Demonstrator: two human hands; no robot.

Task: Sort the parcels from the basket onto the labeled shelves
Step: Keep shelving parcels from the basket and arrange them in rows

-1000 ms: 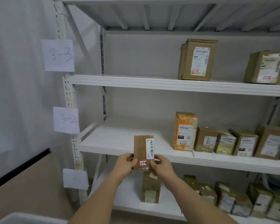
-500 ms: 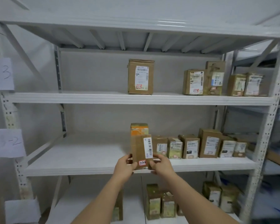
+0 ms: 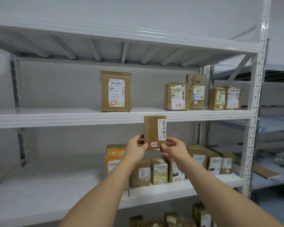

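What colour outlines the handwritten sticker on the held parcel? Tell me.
Red, around a white sticker low on the brown parcel; the head view shows it.

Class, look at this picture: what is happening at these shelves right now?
A person holds a small brown cardboard parcel upright in both hands, the left hand and right hand pinching its lower corners. Its red-edged sticker reads 3-3-10. It is raised before the white metal upper shelf, not yet set down there.

brown parcel (image 3: 152, 130), white shelves (image 3: 56, 117), orange box (image 3: 114, 158)
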